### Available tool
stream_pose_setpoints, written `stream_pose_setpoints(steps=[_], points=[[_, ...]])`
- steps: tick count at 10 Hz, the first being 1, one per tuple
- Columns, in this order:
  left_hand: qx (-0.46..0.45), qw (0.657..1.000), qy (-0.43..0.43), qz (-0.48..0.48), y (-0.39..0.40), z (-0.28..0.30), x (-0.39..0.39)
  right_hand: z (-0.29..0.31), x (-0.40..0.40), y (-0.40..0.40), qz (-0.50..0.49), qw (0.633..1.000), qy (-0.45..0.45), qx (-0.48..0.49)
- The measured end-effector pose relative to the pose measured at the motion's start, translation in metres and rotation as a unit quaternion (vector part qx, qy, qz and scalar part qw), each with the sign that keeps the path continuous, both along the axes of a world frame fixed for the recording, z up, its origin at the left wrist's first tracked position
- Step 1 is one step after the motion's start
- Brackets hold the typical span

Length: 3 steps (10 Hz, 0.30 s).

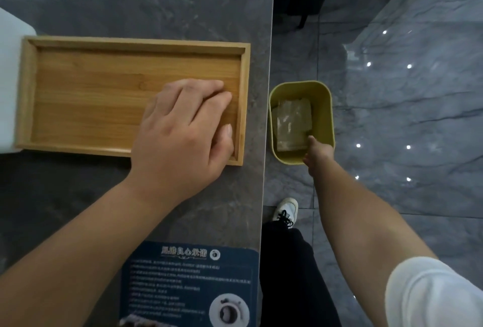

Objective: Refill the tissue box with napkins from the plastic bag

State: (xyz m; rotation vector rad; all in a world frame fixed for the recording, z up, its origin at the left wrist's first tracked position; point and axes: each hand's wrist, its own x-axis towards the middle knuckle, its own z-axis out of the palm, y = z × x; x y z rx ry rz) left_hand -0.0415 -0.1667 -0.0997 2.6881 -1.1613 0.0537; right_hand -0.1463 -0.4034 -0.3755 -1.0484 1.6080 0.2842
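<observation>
A clear, crumpled plastic bag lies flat inside a yellow-green bin on the floor to the right of the table. My right hand reaches down over the bin's near rim. Its thumb and fingers are spread just above the bag's near corner, and nothing is visibly gripped. My left hand rests palm down on the right end of a bare wooden tray on the table and holds nothing. A white object is cut off at the left edge, and I cannot tell what it is.
The grey stone table ends in a straight edge just left of the bin. A dark blue printed card lies at the near table edge. My dark trouser leg and a white shoe are on the glossy tiled floor. A dark chair leg stands beyond.
</observation>
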Motion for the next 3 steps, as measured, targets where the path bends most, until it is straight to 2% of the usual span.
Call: stream_pose_setpoints(steps=[1,2,3], points=[[-0.007,1.000,-0.003,0.000,0.000,0.000,0.001,0.023,-0.006,0.002,0.069,0.997,0.001,-0.046],[-0.006,1.000,0.007,0.002,0.001,0.003,0.000,0.057,-0.012,-0.001,0.228,0.967,-0.001,-0.113],[0.015,0.999,0.027,0.008,-0.001,0.009,0.002,0.100,-0.021,-0.004,0.350,0.921,-0.013,-0.172]])
